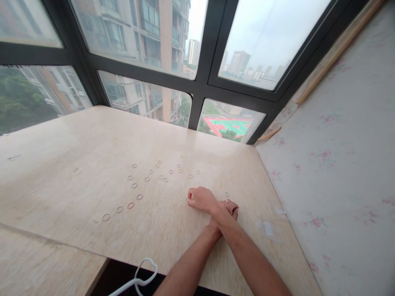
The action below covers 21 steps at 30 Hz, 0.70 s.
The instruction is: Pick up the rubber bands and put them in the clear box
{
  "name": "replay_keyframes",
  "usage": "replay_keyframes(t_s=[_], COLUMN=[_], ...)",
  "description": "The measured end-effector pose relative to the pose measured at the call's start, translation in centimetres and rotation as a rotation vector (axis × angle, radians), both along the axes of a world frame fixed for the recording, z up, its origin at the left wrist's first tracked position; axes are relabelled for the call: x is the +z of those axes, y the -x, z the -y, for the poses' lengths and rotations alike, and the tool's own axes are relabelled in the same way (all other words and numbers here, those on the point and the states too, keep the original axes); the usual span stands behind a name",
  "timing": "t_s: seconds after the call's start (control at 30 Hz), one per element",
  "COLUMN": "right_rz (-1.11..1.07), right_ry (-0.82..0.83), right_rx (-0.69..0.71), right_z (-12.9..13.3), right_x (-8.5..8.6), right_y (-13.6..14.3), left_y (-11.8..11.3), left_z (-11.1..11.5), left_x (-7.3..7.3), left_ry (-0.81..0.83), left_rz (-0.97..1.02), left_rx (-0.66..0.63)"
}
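My forearms cross over the stone-like surface, the right one on top. My right hand [200,198] is at the left of the crossing, its fingers curled closed; a tiny bit of something shows at its fingertips, too small to name. Partly behind the right wrist, my left hand [231,207] has its fingers bent in, and whatever they hold is hidden. Just beyond it lies a thin pale ring [227,194]. Several more thin rings are scattered to the left, among them a red ring [131,205], a purple ring [140,197] and a dark ring [106,217].
The pale marbled surface [77,172] runs back to dark-framed windows [200,88]. A flowered wall [333,185] borders it on the right, with a clear patch [268,228] near that side. A white cable [135,282] loops at the front edge, over a dark gap.
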State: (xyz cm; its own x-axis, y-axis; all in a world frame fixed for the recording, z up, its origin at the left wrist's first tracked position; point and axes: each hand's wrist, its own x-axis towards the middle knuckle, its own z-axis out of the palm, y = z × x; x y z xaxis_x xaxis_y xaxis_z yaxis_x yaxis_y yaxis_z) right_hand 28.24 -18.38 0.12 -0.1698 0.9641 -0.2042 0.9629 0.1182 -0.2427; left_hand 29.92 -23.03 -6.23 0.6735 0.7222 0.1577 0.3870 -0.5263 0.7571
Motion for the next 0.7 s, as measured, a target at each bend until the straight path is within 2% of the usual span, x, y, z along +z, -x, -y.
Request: replay_keyframes(t_s=[0.13,0.3,0.57,0.63,0.7], right_rz=[-0.074,-0.173,-0.369,-0.504,-0.736], right_ry=[-0.006,0.0,-0.015,-0.015,-0.028], right_rx=[0.013,0.009,-0.055,-0.104,-0.193], right_z=[0.6,1.4,2.8,3.5,4.3], right_x=[-0.2,-0.2,1.5,2.0,2.3], right_y=[-0.6,-1.0,-1.7,-2.1,-2.9], left_y=[0.4,0.6,0.7,0.9,1.0], left_z=[0.2,0.5,0.8,0.9,1.0], left_x=[0.8,0.9,0.7,0.6,0.5], left_ry=[-0.027,-0.079,-0.194,-0.194,-0.13], left_rz=[-0.035,-0.003,-0.033,-0.004,0.051], left_rx=[-0.02,-0.042,-0.116,-0.139,-0.125])
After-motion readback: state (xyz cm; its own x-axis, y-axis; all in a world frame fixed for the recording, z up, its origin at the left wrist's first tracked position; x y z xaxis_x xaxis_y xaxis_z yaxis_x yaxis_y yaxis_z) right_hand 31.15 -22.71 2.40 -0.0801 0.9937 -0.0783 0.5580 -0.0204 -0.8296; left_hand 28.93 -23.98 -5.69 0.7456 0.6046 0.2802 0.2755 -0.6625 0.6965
